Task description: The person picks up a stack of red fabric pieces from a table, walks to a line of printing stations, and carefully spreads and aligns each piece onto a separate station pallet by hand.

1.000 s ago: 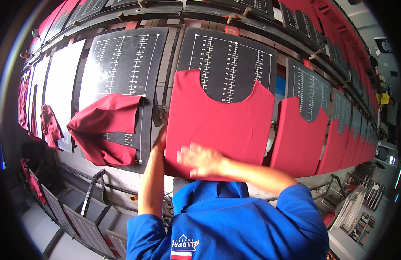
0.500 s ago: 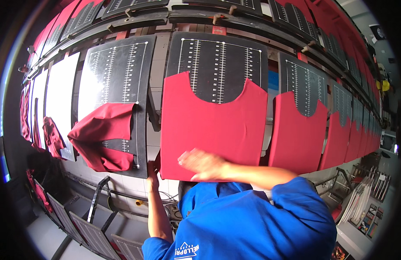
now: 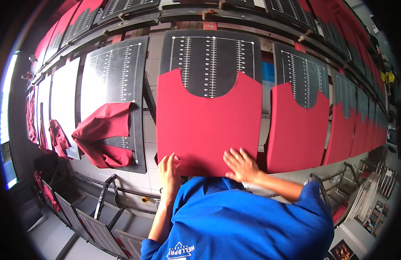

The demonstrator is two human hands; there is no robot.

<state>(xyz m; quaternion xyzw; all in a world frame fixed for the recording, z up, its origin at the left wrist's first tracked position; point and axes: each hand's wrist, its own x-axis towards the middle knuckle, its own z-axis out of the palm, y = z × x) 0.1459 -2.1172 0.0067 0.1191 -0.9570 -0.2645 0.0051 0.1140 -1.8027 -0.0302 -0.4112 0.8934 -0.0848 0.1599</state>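
Observation:
A red cut fabric panel (image 3: 209,130) with a scooped neckline lies smooth over the lower part of a dark board (image 3: 213,56) printed with white scale lines. My left hand (image 3: 169,171) rests at the panel's lower left corner, its fingers apart and touching the cloth. Beside its fingertips a small white spot shows on the fabric. My right hand (image 3: 241,165) lies flat with spread fingers near the lower right of the same panel. Neither hand grips anything that I can see.
On the board to the left, a crumpled dark red fabric piece (image 3: 103,134) lies folded. Rightward, another red panel (image 3: 300,130) covers its board, with several more beyond. A dark metal rail (image 3: 183,17) runs behind the boards. At lower left stands a metal frame (image 3: 106,195).
My right hand has moved right across the cloth, fingers now spread. My left hand has come up from beside the board's left edge onto the panel's corner. The view has shifted slightly.

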